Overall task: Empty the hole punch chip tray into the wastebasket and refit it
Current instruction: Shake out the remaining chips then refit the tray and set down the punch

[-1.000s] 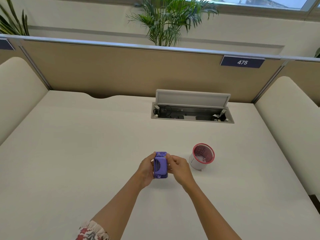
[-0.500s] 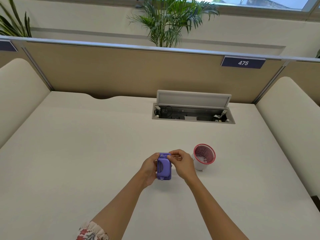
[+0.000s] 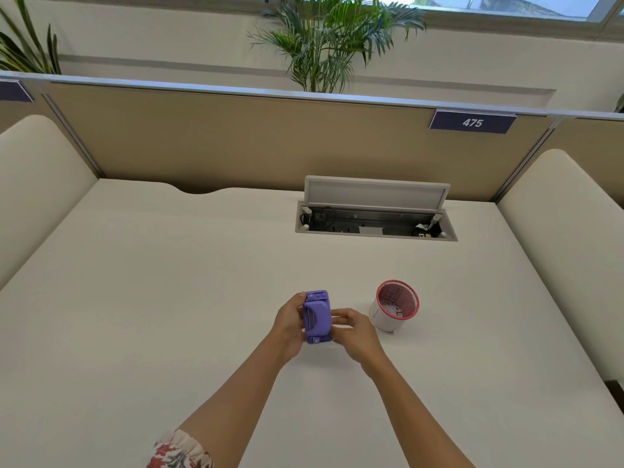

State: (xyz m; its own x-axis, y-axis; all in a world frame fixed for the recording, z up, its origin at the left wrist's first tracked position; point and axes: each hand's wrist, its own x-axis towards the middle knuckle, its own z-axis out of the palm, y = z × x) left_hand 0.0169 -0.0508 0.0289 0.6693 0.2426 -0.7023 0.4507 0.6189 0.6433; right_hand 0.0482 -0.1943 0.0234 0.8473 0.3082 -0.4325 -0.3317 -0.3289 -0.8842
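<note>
A purple hole punch (image 3: pixel 316 316) is held just above the white desk, its underside with ribbed tray turned up towards me. My left hand (image 3: pixel 289 319) grips its left side. My right hand (image 3: pixel 351 329) is at its right side, its blurred fingertips curled against the right edge. The wastebasket (image 3: pixel 388 319) is a small pink mesh cup with a white lower wall, standing on the desk just right of my right hand. A few scraps lie inside it.
The white desk (image 3: pixel 169 298) has padded cream side panels left and right. A cable hatch (image 3: pixel 374 224) with its lid raised is set into the desk behind the wastebasket. A tan partition with a "475" label (image 3: pixel 472 122) closes the back.
My right hand has come down from pinching the punch's far end to its right side. The punch has shifted slightly left, away from the wastebasket.
</note>
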